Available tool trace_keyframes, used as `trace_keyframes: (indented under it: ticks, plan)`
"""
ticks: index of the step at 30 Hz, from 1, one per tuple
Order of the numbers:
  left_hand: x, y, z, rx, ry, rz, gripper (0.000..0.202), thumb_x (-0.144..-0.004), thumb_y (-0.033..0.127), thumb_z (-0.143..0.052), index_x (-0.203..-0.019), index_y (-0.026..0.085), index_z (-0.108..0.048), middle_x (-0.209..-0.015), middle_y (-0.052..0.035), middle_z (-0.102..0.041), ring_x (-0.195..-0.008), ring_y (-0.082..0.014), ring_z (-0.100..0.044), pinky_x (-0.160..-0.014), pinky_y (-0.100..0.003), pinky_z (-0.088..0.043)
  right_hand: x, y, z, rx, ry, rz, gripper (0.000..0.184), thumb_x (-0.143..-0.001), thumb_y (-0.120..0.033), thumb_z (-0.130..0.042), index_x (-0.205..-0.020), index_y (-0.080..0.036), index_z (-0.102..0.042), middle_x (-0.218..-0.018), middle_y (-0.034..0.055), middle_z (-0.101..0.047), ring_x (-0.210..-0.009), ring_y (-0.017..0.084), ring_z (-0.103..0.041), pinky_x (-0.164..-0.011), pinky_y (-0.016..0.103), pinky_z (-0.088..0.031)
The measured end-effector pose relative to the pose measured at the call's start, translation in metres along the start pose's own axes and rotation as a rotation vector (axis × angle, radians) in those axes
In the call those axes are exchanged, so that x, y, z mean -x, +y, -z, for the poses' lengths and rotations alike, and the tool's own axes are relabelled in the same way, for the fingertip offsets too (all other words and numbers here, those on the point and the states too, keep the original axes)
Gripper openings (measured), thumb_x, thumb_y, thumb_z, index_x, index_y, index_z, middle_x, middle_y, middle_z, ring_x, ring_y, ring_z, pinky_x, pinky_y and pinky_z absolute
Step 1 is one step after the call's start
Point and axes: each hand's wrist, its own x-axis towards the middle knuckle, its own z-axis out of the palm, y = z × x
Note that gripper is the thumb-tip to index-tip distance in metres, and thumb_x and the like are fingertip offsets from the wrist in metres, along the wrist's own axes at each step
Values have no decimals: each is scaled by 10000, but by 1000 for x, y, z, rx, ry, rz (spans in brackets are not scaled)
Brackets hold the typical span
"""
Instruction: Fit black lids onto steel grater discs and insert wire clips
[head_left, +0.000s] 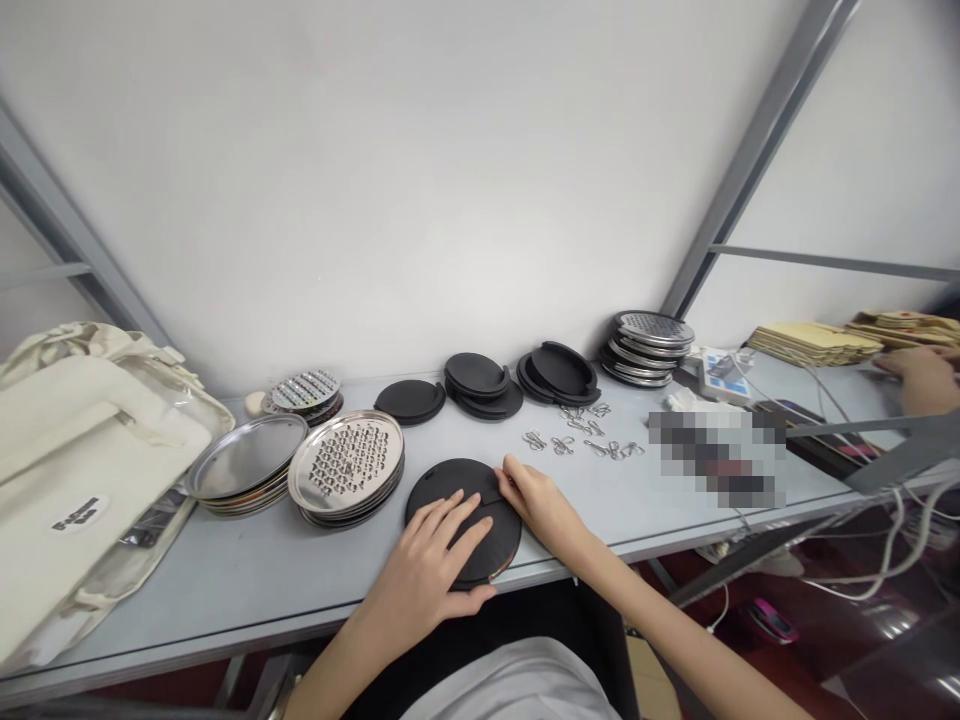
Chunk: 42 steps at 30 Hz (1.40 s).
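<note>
A black round disc (pixel 454 480) lies near the table's front edge, a thin seam running across its face. My left hand (pixel 431 555) rests flat on it with fingers spread, the thumb by the front rim. At the right rim, my right hand (pixel 541 508) is closed, its fingertips pinching the edge; anything else inside the fingers is hidden. Just left of the disc stands a stack of round metal grater plates (pixel 345 465), and beyond it a stack of plain metal discs (pixel 247 455). Several small wire clips (pixel 585 425) lie loose to the right.
Black round holders (pixel 559 375) and black discs (pixel 410 400) line the wall. More grater plates (pixel 646 350) are stacked at the back right. A cream bag (pixel 97 470) fills the left end. Cables (pixel 892 540) hang at right, where another person's hand (pixel 926 375) shows.
</note>
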Motion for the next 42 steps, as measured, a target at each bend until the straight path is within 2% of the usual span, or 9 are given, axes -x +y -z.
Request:
trace_keyframes:
  ticks: [10,15,18,21,24,26,32,37,42]
  plan:
    - [-1,2,1,-5,21,-4,595,-812,327,-662,-1351,192,-450,-1447,-99,-414,-1334,-296,-367,-1051,-471,-378,2,-1,-3,119,43,26,229,-1003,-286,-272,-782,-245,-319,-642,0,-516,-560,189,-528,-528,278,-373]
    - [-1,2,2,-2,6,-1,593,-822,339,-654,-1358,194,-445,-1453,-99,-406,-1338,-298,-359,-1055,-475,-372,4,0,-4,100,27,5,236,-1005,-305,-277,-779,-247,-311,-649,1,-521,-570,194,-538,-534,279,-374]
    - [-1,1,3,8,10,-6,590,-827,345,-649,-1360,195,-445,-1452,-102,-408,-1339,-299,-359,-1054,-481,-373,4,1,-1,22,0,-4,221,-1000,-305,-308,-790,-244,-340,-671,2,-535,-594,191,-549,-558,276,-385]
    - [-1,0,4,24,6,-12,590,-829,347,-647,-1361,196,-443,-1455,-103,-404,-1343,-298,-352,-1056,-480,-372,3,3,2,-162,-22,-23,160,-993,-310,-358,-854,-239,-395,-676,-22,-525,-580,162,-533,-575,256,-397]
    - [-1,0,5,37,0,-13,589,-831,347,-646,-1362,197,-442,-1457,-102,-400,-1346,-295,-347,-1058,-477,-368,1,6,6,-312,57,-67,71,-982,-303,-400,-981,-233,-413,-613,-66,-440,-534,142,-469,-568,243,-384]
    - [-1,0,6,43,-10,-11,590,-833,345,-643,-1366,195,-438,-1462,-99,-393,-1350,-292,-340,-1062,-473,-361,0,7,8,-353,117,-85,80,-971,-295,-429,-1011,-226,-418,-609,-73,-412,-549,140,-453,-588,245,-382]
    - [0,0,5,49,-34,-5,583,-852,348,-621,-1378,193,-423,-1481,-94,-362,-1367,-293,-305,-1072,-476,-341,-2,8,11,-404,138,-27,155,-956,-287,-486,-820,-214,-499,-762,-3,-541,-719,157,-516,-702,269,-414]
    - [0,0,6,57,-26,1,582,-845,338,-624,-1374,192,-429,-1472,-97,-377,-1363,-297,-313,-1065,-476,-350,-2,10,11,-372,128,5,133,-937,-269,-522,-842,-209,-592,-832,28,-595,-828,190,-552,-798,311,-429]
    - [-1,1,7,57,-40,3,570,-856,335,-607,-1376,189,-425,-1477,-99,-369,-1362,-294,-312,-1067,-481,-343,-3,12,9,-405,52,-35,156,-945,-267,-490,-900,-214,-630,-826,25,-623,-773,179,-571,-735,291,-454]
